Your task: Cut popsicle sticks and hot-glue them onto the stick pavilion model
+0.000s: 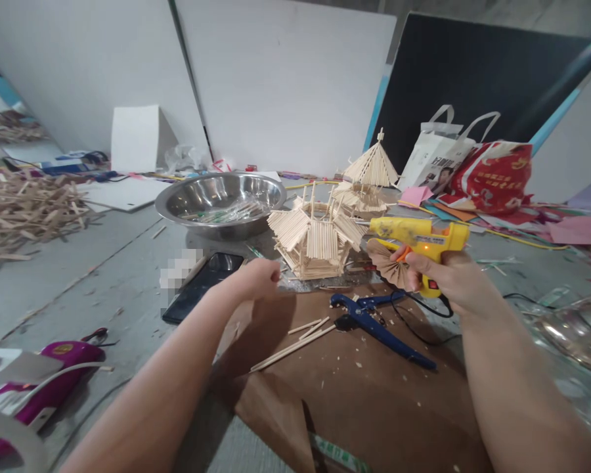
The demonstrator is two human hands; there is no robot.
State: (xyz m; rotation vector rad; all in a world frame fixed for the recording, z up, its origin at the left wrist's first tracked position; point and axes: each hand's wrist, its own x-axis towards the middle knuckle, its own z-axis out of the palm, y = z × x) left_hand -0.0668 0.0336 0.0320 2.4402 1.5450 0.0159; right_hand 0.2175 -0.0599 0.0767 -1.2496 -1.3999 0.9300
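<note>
My right hand (446, 272) is closed round the grip of a yellow hot glue gun (414, 233), its nozzle pointing left at a small pavilion model made of wooden sticks (312, 240). My left hand (259, 279) reaches toward the model's lower left side with its fingers curled; what they hold, if anything, is hidden. Behind the first model stands a second stick model with a pointed roof (369, 174). A pleated brown paper fan (387, 263) lies just under the gun. Loose wooden sticks (295, 341) lie on brown paper (374, 394) in front of me.
Blue pliers (374, 322) lie on the brown paper. A steel bowl (221, 197) with sticks stands behind, a dark phone (201, 282) beside it. A heap of wood strips (24, 207) lies far left. Bags (492, 174) and coloured paper sit at right. A purple tool (44, 387) lies near left.
</note>
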